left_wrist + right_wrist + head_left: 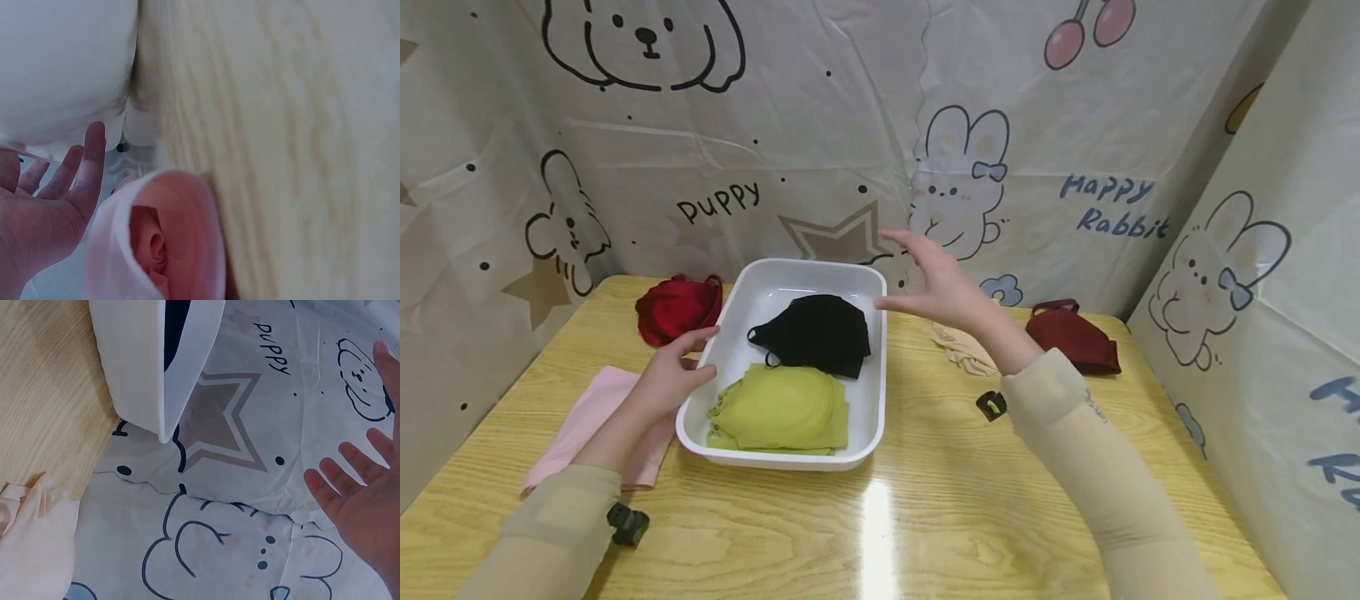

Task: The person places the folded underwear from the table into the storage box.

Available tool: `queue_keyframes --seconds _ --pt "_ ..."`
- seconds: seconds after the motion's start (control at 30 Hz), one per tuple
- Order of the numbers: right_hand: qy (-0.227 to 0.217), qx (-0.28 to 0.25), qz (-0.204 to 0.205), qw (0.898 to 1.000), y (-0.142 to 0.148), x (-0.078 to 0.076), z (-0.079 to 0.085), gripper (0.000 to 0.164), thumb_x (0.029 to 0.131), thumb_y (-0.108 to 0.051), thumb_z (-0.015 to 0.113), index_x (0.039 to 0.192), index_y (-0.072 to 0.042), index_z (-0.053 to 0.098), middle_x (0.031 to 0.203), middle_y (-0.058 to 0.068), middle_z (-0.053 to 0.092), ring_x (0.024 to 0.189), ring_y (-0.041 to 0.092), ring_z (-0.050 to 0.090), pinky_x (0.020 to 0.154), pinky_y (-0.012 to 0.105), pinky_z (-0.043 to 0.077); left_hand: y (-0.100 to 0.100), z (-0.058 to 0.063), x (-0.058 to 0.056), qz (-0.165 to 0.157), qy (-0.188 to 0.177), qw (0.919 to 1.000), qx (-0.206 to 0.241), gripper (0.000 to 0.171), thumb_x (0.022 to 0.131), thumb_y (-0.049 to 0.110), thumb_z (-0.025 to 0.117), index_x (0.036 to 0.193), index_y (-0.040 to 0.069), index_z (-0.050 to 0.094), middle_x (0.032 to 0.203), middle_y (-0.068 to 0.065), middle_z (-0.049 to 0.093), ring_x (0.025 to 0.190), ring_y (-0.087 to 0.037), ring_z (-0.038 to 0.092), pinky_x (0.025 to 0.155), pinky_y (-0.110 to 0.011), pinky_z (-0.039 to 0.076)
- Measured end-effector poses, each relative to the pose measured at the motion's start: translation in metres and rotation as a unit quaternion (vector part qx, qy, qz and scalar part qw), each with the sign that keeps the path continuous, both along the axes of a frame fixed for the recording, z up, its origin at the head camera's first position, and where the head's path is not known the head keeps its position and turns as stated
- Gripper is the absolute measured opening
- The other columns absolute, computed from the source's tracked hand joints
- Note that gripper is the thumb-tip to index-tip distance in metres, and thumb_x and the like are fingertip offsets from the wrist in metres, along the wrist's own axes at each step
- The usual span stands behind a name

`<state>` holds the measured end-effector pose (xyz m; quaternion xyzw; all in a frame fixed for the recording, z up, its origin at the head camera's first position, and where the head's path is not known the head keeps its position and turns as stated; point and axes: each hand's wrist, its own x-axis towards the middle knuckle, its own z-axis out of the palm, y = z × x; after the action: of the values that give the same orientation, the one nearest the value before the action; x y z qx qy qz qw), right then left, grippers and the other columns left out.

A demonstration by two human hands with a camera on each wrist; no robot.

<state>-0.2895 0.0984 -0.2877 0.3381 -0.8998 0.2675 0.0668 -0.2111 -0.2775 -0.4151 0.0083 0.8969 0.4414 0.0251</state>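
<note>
A white plastic tray [880, 400] rests on the wooden table. Inside it a black bra [816, 333] with a thin strap loop lies behind a folded yellow-green bra [786, 408]. My left hand [673, 371] is at the tray's left side, fingers loosely extended and fingertips right at the rim. In the left wrist view those fingers [95, 162] reach along the tray's outer wall. Raised by the far right corner of the tray, my right hand [936, 283] has thumb and fingers spread apart with nothing between them.
A pink cloth [598, 400] lies under my left forearm, and a red bra [677, 310] sits behind it. Right of the tray are a beige garment [966, 350] and a dark red bra [1075, 337]. A printed curtain [820, 125] hangs along the table's back and sides.
</note>
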Motion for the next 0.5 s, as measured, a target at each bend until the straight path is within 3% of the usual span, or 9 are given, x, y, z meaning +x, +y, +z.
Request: queue_keyframes --seconds 0.5 --pt "0.032 -0.125 -0.037 0.991 0.046 0.011 -0.001 0.080 0.078 -0.024 0.078 0.145 -0.018 0.035 0.145 0.003 0.041 0.130 0.023 0.040 0.101 0.039 0.040 0.000 -0.003 -0.002 0.000 -0.002 1.0000 -0.007 0.062 0.091 0.016 0.057 0.148 0.015 0.032 0.134 -0.024 0.043 0.107 -0.039 0.051 0.084 -0.041 0.051"
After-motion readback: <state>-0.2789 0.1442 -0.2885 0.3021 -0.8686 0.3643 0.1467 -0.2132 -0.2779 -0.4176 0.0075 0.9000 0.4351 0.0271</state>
